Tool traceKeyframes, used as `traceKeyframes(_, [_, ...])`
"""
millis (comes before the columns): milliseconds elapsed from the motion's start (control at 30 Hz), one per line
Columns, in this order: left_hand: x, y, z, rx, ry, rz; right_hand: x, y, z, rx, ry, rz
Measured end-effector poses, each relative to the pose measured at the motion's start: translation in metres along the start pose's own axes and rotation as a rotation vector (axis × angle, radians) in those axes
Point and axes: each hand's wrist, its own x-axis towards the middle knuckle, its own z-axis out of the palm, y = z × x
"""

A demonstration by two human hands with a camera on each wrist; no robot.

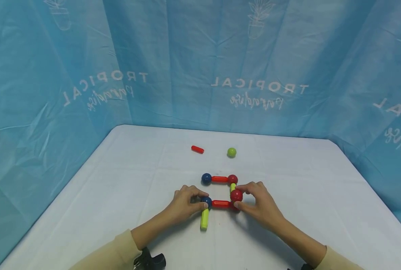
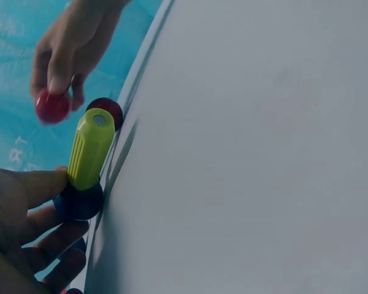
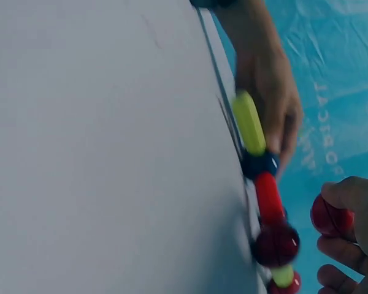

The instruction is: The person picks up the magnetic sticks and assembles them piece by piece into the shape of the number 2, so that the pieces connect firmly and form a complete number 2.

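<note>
My left hand (image 1: 187, 202) holds the near blue ball (image 1: 207, 201) of a ball-and-rod build between thumb and fingers. From that ball a yellow-green rod (image 1: 204, 220) points toward me, a metal dot on its free end (image 2: 99, 120). A red rod (image 1: 220, 204) links it to a near red ball (image 3: 276, 246). Just above this corner, my right hand (image 1: 262, 206) pinches a loose red ball (image 1: 236, 195), apart from the build in the right wrist view. Another yellow-green rod (image 1: 232, 186) runs back to the far red ball (image 1: 232, 179), joined by a red rod (image 1: 219, 179) to the far blue ball (image 1: 206, 178).
Farther back on the white table (image 1: 146, 157) lie a separate red rod (image 1: 197, 149) and a green ball (image 1: 231, 152). A blue printed curtain (image 1: 193, 105) hangs behind and along both sides of the table.
</note>
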Motion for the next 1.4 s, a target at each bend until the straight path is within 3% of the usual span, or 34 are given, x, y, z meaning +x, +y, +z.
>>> traceKeyframes(267, [0.026,-0.001,-0.002,0.041,0.023,-0.003,-0.023,-0.015,0.024,0.046,-0.165,-0.053])
traceKeyframes(533, [0.043,-0.003,-0.002,0.064,0.036,0.008,-0.026,-0.019,0.044,0.097,-0.242,-0.1])
traceKeyframes(767, [0.045,-0.004,-0.001,0.067,0.049,0.011,-0.022,-0.026,0.055,0.077,-0.254,-0.129])
traceKeyframes(1000, [0.044,-0.004,-0.001,0.068,0.052,0.02,-0.016,-0.031,0.06,0.022,-0.208,-0.183])
traceKeyframes(1400, [0.044,-0.004,-0.004,0.063,0.027,-0.003,-0.009,-0.027,0.062,0.018,-0.194,-0.163])
